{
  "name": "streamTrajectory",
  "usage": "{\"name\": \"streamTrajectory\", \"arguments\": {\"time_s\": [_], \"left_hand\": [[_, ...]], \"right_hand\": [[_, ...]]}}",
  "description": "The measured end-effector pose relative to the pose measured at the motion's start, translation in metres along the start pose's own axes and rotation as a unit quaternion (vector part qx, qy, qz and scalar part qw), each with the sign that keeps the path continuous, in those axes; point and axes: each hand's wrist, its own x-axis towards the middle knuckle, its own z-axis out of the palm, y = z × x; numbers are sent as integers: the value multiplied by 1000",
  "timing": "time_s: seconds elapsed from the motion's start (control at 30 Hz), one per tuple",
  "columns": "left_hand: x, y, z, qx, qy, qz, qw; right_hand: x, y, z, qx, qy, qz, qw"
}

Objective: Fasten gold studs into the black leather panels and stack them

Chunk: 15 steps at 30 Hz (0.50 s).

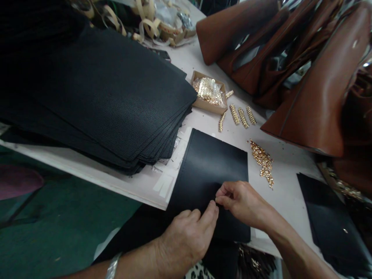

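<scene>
Pale tabletop (290, 161) stretches across the view above a green floor. On it at the far right are brown bags (316, 93), whose insides cannot be made out, and at the left a thick stack of black sheets (116, 89). Between them, at the near edge, lies a smooth black panel (209, 162); another black panel (325, 209) at the right bears a small gold fitting (345, 231).

Over the nearer panel, the left hand (192, 232) rests with its forefinger extended and thumb hidden, so any grip is unclear. The right hand (240, 201) makes a narrow pinch beside that fingertip; what it may hold is too small to tell. This looks like fine fingertip work on the panel, and the next move seems to call for a steady panel and an exact pinch.

Beyond, an open cardboard box (207, 106) contains gold pieces in clear plastic (207, 90). Gold rows (234, 114) lie just beside it, and nearer, a loose heap of tiny gold pieces (263, 161).
</scene>
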Motion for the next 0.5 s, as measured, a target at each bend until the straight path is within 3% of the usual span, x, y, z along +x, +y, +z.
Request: {"name": "streamTrajectory", "arguments": {"time_s": [0.33,0.5], "left_hand": [[0,-5,-4,-14,25,9,1000],[-3,-8,-5,-34,35,31,998]], "right_hand": [[12,-10,-11,-47,-40,31,998],[6,-7,-4,-34,22,23,999]]}}
